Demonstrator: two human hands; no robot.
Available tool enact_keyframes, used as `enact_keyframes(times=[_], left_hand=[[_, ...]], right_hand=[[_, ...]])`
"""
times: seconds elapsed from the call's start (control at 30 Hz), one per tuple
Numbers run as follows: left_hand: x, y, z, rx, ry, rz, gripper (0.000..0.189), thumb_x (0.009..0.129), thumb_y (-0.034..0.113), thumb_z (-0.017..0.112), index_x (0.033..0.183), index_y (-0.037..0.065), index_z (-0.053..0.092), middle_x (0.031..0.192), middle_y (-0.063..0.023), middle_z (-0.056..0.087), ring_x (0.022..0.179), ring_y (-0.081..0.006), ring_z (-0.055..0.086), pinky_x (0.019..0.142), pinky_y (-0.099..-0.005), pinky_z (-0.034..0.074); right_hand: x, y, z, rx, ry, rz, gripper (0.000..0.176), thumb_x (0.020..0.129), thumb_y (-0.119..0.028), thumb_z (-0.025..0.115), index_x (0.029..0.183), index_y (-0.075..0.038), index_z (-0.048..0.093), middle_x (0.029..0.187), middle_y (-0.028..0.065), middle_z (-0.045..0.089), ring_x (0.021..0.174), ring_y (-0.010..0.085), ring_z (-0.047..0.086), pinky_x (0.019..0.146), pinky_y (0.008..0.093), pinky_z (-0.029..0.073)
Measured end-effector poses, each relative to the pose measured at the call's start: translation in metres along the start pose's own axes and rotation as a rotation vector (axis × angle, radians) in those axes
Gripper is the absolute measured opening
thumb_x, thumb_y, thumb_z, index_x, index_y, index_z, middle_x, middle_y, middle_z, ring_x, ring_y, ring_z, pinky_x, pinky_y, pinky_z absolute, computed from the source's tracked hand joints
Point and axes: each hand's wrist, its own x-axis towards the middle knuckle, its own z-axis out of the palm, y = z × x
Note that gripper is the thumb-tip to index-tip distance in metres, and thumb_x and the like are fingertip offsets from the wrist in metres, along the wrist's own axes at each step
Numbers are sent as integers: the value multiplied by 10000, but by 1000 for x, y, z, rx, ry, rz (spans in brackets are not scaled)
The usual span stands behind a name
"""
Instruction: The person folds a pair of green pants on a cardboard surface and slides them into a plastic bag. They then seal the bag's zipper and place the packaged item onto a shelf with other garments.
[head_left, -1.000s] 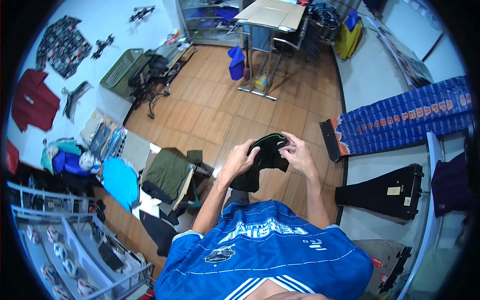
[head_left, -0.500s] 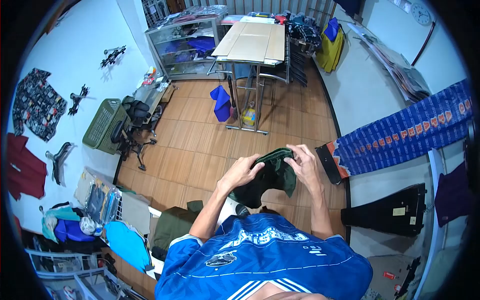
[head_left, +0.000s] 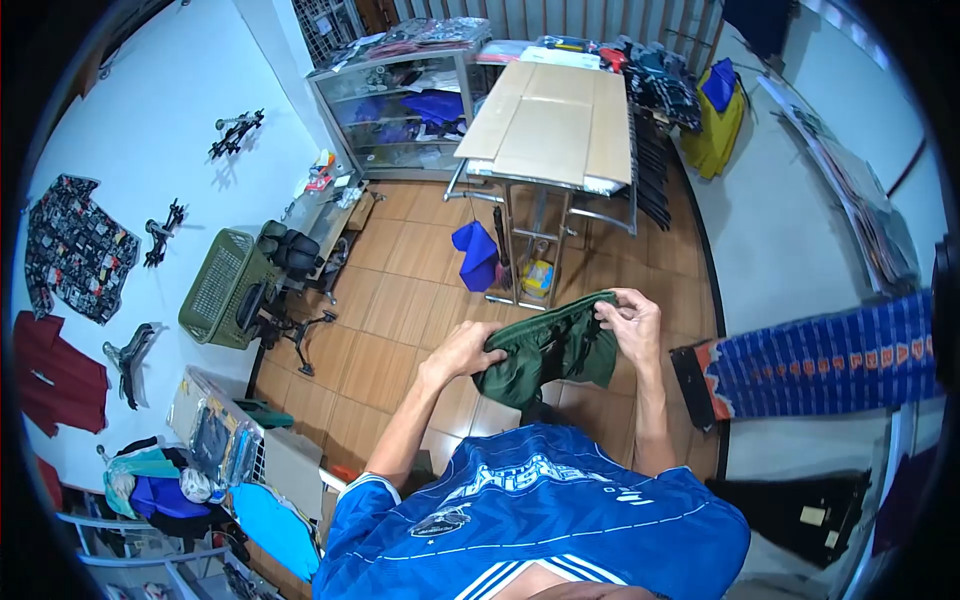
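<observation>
Dark green shorts [head_left: 540, 358] with a gathered waistband hang between my two hands, in front of my chest. My left hand [head_left: 463, 352] pinches the left end of the waistband, thumb on the near side. At the other end, my right hand [head_left: 632, 322] grips the waistband with thumb and fingers. The waistband is drawn out between them, and the cloth hangs below in folds. The lower part of the shorts is partly hidden behind my shirt.
Ahead stands a metal-legged table topped with cardboard [head_left: 555, 120], beside a glass display case [head_left: 400, 115]. A green basket [head_left: 215, 285] sits on a chair at the left. Blue patterned cloth [head_left: 820, 355] projects from the right. Clothes and packets [head_left: 215, 430] lie at the lower left.
My hands have moved apart, and the waistband is now stretched wider and shows more of the shorts. The view has shifted, so the table appears nearer and lower.
</observation>
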Motion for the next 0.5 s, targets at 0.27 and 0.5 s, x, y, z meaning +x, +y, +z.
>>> enact_keyframes(times=[0.27,0.5], left_hand=[[135,-62,-108,-471,462,-110,198,871,136,830,974,6,722,721,5,668,658,-65,605,570,-293,473],[318,-73,-236,-445,672,191,183,952,88,741,1094,-22,707,841,-5,706,707,-69,624,595,-244,494]], right_hand=[[184,-21,11,167,197,-7,274,931,-54,784,1139,89,677,925,97,698,775,178,748,647,264,632],[379,-34,47,269,350,-157,358,944,-134,789,1181,93,645,997,141,714,844,233,760,719,313,650]])
